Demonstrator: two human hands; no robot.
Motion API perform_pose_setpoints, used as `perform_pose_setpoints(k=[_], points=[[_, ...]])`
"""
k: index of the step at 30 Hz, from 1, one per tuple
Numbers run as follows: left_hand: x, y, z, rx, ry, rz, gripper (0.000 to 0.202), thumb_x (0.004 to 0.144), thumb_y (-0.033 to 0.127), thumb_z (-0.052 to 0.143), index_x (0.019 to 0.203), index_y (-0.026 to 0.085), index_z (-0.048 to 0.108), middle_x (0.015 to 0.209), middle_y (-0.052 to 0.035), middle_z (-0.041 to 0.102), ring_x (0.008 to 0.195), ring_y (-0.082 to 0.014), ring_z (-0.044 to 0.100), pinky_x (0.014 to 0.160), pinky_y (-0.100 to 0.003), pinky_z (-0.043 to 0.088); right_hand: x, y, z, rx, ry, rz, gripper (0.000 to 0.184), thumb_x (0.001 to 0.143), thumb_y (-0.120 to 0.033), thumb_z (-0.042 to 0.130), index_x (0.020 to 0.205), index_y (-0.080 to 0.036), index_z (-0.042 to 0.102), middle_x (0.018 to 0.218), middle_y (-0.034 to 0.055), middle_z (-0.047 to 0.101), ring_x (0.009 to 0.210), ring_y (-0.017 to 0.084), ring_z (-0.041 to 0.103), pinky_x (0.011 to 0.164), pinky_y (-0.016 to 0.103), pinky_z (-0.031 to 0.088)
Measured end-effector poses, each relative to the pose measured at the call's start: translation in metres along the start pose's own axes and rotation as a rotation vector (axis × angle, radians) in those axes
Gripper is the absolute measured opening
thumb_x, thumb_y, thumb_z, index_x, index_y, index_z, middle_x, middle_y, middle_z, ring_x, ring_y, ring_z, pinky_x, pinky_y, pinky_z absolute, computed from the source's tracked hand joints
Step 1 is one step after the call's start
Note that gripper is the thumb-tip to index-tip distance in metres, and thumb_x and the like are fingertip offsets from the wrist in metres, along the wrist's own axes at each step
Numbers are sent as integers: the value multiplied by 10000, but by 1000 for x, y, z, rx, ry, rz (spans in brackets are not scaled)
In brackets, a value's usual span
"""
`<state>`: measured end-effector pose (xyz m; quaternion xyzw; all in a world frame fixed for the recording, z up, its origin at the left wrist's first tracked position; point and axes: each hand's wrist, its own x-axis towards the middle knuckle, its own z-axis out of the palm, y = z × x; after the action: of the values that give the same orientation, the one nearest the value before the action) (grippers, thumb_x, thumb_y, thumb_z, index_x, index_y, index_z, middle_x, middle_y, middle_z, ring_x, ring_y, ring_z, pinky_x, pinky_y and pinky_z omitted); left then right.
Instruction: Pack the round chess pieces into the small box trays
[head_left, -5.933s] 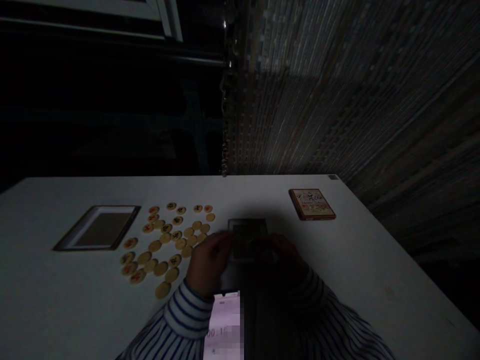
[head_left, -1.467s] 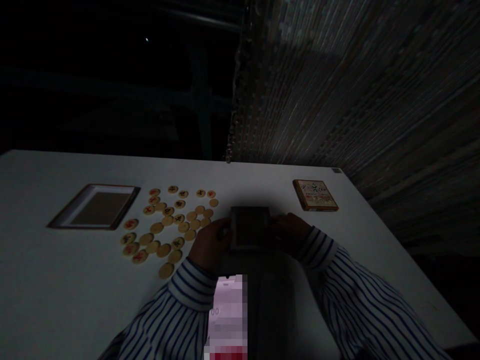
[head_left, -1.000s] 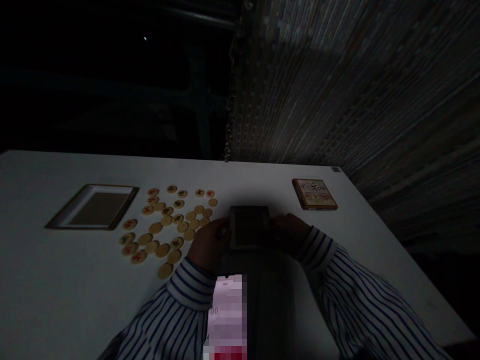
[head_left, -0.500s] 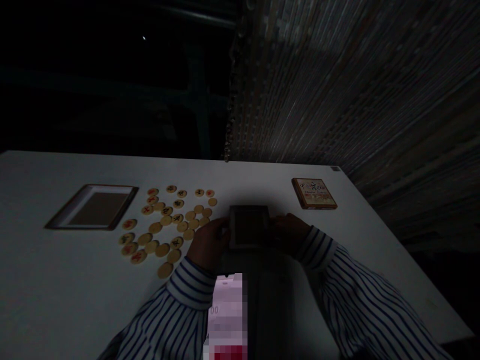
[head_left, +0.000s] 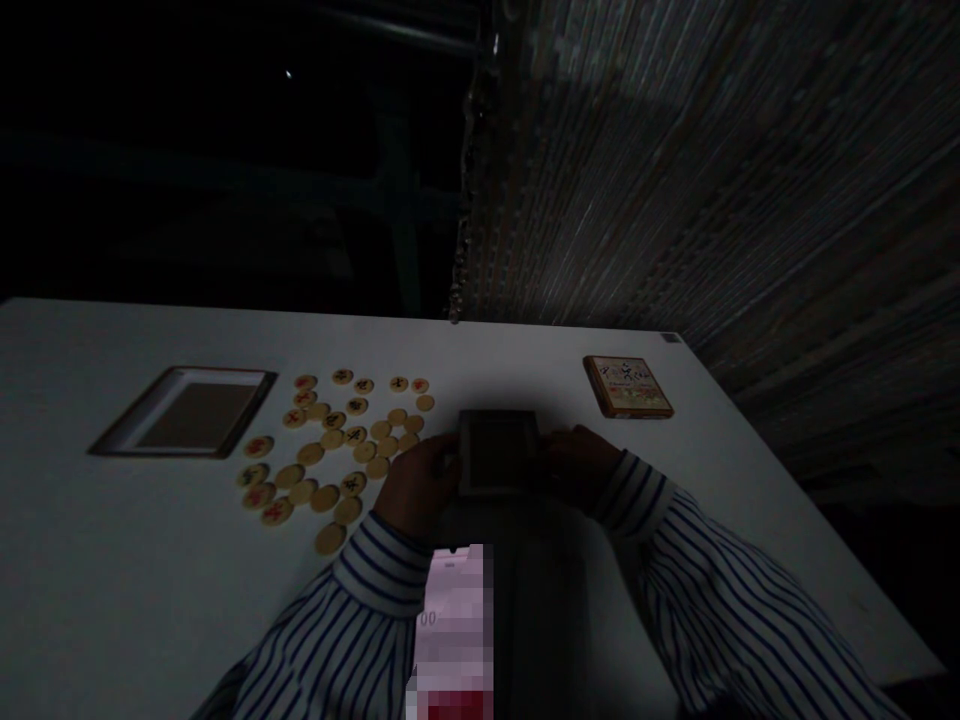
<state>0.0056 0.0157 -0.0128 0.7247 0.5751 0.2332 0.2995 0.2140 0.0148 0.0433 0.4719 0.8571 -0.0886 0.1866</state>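
A small dark rectangular box [head_left: 499, 455] with a paler rim sits in shadow at the middle of the white table. My left hand [head_left: 420, 485] is closed on its left side, and my right hand [head_left: 581, 462] grips the right side. Darkness hides the fingertips and what lies inside the box. Close by my left hand, several round wooden Chinese chess pieces [head_left: 325, 498] are scattered. Some show red or black characters, while others have blank faces up. Below my left wrist a phone [head_left: 450, 620] shows a bright, partly blurred screen.
An open shallow box [head_left: 259, 400] with a brown bottom lies on the table's left. A flat box lid with a printed picture [head_left: 634, 385] lies at the right. Behind the table [head_left: 135, 560] hangs a strip or bead curtain [head_left: 637, 180]. The room is very dark.
Almost nothing differs. Both hands stay at the sides of the dark box, and the pieces lie where they were.
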Motion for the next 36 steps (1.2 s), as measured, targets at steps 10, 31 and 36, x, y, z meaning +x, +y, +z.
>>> perform_pose_setpoints(k=[10,31,36], points=[[-1,0,0,-17,-4,-30,349,749,248,452,1073,184,563,1001,-46,646,887,-181,599,788,-292,454,-1,-2,-6,-10,10,-3,227,824,-338,430,919,-248,615,924,54,614,854,185,554,680,300,351],[1,-2,2,-5,-3,-2,356,750,240,442,1083,199,561,1044,-30,632,961,-176,574,848,-285,431,8,-12,-4,-11,-31,12,201,820,-306,434,881,-264,621,994,49,607,925,205,525,719,343,335],[0,-2,1,6,9,16,350,751,249,444,1078,212,565,1011,-17,645,919,-171,591,822,-278,444,7,-12,-4,-4,-56,1,199,813,-250,440,896,-268,620,979,43,616,926,204,521,729,343,326]])
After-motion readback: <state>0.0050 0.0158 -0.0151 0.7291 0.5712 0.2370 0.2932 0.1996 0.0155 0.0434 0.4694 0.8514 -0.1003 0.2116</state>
